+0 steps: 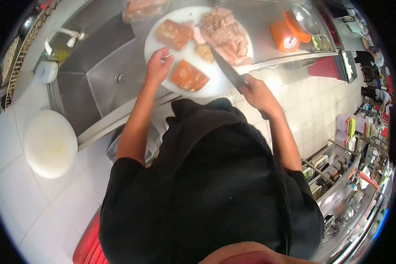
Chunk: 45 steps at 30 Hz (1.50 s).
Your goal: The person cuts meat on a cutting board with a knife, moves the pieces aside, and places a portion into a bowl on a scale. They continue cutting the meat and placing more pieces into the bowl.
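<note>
My right hand is closed round the handle of a large kitchen knife. Its blade slants up and left over a round white cutting board, the tip beside a small piece of meat. My left hand hovers at the board's left side, empty, its fingers loosely curved and apart. It is between two thick chunks of meat with orange-brown surfaces: an upper chunk and a lower chunk. A heap of pale pink cut meat covers the board's upper right.
A steel sink lies left of the board, with a tap behind it. Bagged meat sits beyond the board. On the counter to the right stands an orange scale with a metal bowl. Another white board is at left.
</note>
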### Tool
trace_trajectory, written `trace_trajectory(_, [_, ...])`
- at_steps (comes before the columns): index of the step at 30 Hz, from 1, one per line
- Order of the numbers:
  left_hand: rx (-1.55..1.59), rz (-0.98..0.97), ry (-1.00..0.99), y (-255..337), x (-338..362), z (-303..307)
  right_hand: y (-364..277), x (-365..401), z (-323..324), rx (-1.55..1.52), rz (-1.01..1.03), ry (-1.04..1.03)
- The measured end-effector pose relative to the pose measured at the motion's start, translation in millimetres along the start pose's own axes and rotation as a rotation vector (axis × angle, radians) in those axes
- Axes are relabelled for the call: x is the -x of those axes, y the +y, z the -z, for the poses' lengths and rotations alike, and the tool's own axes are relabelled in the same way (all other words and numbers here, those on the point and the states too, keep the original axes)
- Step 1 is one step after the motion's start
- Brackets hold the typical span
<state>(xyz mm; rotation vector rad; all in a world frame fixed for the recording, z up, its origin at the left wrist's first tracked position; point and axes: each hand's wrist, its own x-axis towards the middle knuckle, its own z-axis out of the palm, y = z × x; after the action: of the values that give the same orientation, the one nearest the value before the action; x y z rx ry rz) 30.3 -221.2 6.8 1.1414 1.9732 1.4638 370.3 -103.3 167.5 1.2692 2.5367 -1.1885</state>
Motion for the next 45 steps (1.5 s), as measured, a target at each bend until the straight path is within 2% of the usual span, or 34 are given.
trace_trajectory(2, [0.077,0.031,-0.145,11,4,-3,-11,30,-3,-0.148,-0.095,-0.033])
trace_trajectory(5, [0.119,0.065,-0.282,16,7,-10,-4,68,-7,-0.238,-0.029,-0.124])
trace_trajectory(9, [0.176,0.105,-0.389,7,3,-20,-5,85,-11,-0.125,-0.057,-0.211])
trace_trajectory(11, [0.132,0.113,-0.345,9,3,-20,-2,75,-16,-0.003,-0.018,-0.181])
trace_trajectory(14, [0.064,0.182,-0.297,19,5,-7,14,56,-23,-0.043,0.046,-0.123])
trace_trajectory(15, [-0.005,0.136,-0.263,3,10,-2,16,49,-24,-0.08,0.007,-0.161])
trace_trajectory(16, [0.06,0.146,-0.257,-6,16,-2,18,43,-24,-0.067,0.002,-0.137])
trace_trajectory(17, [0.063,0.186,-0.233,13,23,-1,32,33,-32,-0.03,0.074,-0.116])
trace_trajectory(18, [0.018,0.213,-0.212,21,27,1,34,25,-33,-0.01,0.06,-0.12])
trace_trajectory(19, [-0.046,0.079,-0.203,7,32,5,40,16,-38,0.048,0.107,-0.077])
trace_trajectory(20, [-0.043,0.181,-0.147,27,37,2,34,12,-28,0.011,0.089,-0.099])
trace_trajectory(21, [-0.157,0.199,-0.116,19,39,2,35,7,-24,0.02,0.124,-0.074])
trace_trajectory(22, [-0.145,0.189,-0.091,18,43,1,27,5,-16,0.021,0.061,-0.077])
trace_trajectory(26, [-0.205,0.247,-0.008,39,50,-10,46,-24,-16,0.104,0.145,-0.075])
trace_trajectory(29, [-0.056,0.186,0.043,9,60,-16,47,-37,-19,0.114,0.17,-0.097])
trace_trajectory(32, [-0.036,0.146,0.083,-1,74,-19,42,-36,-18,0.123,0.173,-0.105])
trace_trajectory(38, [-0.055,0.202,0.087,20,98,-32,55,-38,-28,0.084,0.134,-0.176])
trace_trajectory(41, [0.05,0.181,0.073,38,106,-45,63,-39,-33,0.079,0.192,-0.155])
trace_trajectory(45, [0.039,0.174,0.043,32,111,-61,58,-35,-23,0.081,0.18,-0.165])
